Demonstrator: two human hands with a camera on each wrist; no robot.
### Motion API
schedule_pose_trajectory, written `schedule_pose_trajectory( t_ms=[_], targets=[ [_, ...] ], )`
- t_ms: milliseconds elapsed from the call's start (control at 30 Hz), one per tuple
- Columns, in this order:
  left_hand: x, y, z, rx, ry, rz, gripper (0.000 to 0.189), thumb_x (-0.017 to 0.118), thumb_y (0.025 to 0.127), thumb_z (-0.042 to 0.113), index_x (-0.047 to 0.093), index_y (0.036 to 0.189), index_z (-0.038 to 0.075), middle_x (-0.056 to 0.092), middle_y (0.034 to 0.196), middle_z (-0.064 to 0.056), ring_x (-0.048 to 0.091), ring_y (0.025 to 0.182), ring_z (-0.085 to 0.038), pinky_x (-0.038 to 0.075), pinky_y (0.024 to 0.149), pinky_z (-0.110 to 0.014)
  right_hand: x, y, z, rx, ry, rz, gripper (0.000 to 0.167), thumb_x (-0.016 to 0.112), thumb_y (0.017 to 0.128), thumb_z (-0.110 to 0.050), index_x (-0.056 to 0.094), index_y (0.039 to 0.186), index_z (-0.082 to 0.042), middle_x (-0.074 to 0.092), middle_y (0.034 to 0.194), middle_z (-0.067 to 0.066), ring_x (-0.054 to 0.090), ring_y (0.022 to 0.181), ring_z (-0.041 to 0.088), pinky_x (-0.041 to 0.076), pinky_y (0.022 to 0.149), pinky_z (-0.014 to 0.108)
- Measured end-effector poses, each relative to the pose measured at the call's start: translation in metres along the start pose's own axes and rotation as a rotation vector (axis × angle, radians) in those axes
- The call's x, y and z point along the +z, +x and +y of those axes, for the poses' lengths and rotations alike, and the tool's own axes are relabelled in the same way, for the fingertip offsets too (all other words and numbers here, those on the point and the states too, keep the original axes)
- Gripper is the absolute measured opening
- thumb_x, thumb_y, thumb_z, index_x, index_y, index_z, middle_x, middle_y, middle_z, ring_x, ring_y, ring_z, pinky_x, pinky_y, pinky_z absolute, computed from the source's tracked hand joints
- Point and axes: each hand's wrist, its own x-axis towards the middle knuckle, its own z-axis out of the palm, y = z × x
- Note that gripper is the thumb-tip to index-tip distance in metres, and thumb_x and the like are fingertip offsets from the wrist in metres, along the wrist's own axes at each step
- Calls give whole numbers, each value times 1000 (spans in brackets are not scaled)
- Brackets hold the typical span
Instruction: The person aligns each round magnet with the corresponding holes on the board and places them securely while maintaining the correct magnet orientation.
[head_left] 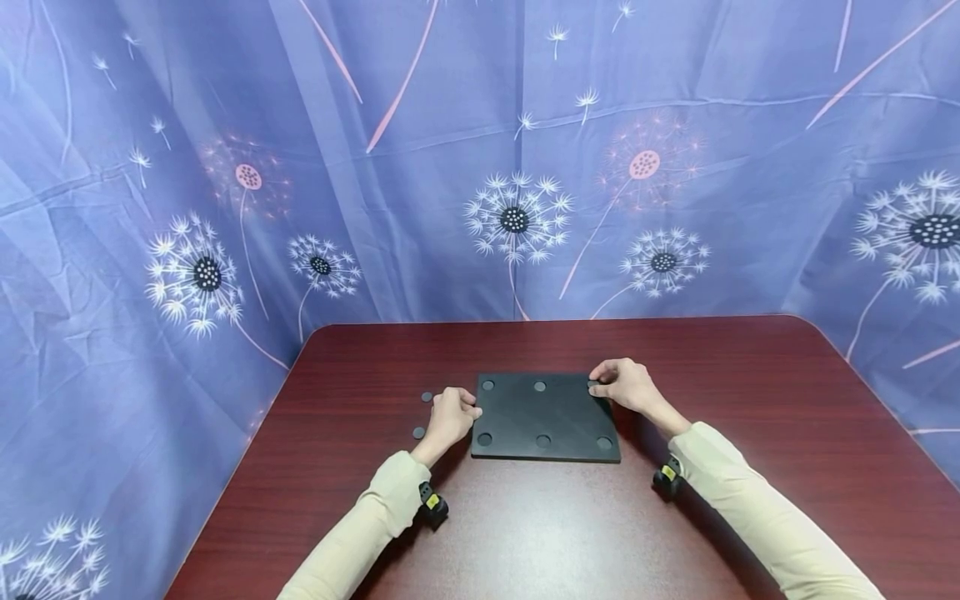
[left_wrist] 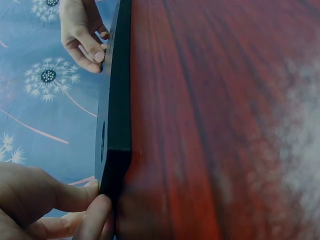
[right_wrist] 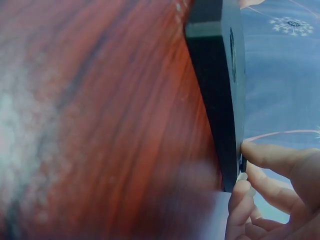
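Observation:
A flat black rectangular board [head_left: 551, 417] lies on the table, with several round recesses along its near and far edges. My left hand [head_left: 450, 417] pinches the board's left edge; in the left wrist view the thumb [left_wrist: 80, 195] is on the upper face and a finger is against the side. At the far right corner, my right hand [head_left: 624, 385] holds a small dark disc [head_left: 593, 384] between thumb and fingers, right at the board's surface. The right wrist view shows only a thin dark edge of this disc [right_wrist: 243, 164]. Whether it sits inside a recess I cannot tell.
Two small dark discs lie on the table left of the board, one farther back [head_left: 427, 397] and one nearer [head_left: 418, 433], beside the left hand. The reddish-brown wooden table [head_left: 360, 358] ends at a blue dandelion-print curtain [head_left: 420, 233] behind and at the sides.

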Motion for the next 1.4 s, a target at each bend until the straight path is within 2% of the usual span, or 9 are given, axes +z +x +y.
schedule_pose_trajectory(
  t_ms=[167,533,833,1000,1100,1233,1333,1400],
  targets=[
    [0,-1,0,5,6,2,13,72,86,7,68,98,1,72,83,-11,68,77,-23,55,68,-34,-1,0,0,9,4,0,16,75,82,-15,71,94,-6,70,92,12,61,72,15,50,79,45],
    [1,-1,-1,13,8,0,14,72,86,6,68,98,0,72,82,-10,68,75,-22,55,68,-34,0,1,1,12,12,-12,18,74,83,-15,70,97,-5,69,93,13,59,56,11,50,81,47],
    [2,-2,-2,13,1,-8,15,72,86,6,68,98,-1,71,81,-11,68,75,-22,55,66,-33,1,-1,2,18,-3,-13,18,75,82,-16,70,95,-5,69,90,11,62,76,19,50,77,44],
    [2,0,-1,16,4,-2,15,72,86,6,68,99,0,72,83,-11,68,76,-23,55,67,-33,-1,-4,1,18,19,-5,19,74,82,-14,69,98,-3,68,88,11,62,62,14,51,77,43],
    [3,1,-1,17,12,4,14,72,85,5,68,98,0,72,81,-10,68,75,-22,55,67,-34,-1,-6,1,13,32,-1,21,73,84,-12,67,100,-2,67,85,10,62,54,13,51,74,38],
    [2,1,0,2,12,3,14,72,85,5,68,98,0,71,80,-10,68,75,-22,55,67,-34,-2,-12,-1,20,50,7,21,68,87,-11,64,104,1,67,80,9,63,53,15,49,64,31],
    [2,2,0,-10,7,-3,13,72,86,5,68,98,1,72,81,-10,69,76,-22,56,68,-34,-4,-18,-3,27,46,19,21,63,91,-10,63,107,2,68,76,10,63,55,16,46,61,29],
    [1,2,0,-5,8,-5,14,71,86,5,68,98,1,72,81,-10,69,77,-22,56,67,-34,-5,-22,-4,29,30,29,21,61,92,-11,62,108,3,68,75,10,62,56,15,45,63,30]
  ],
)
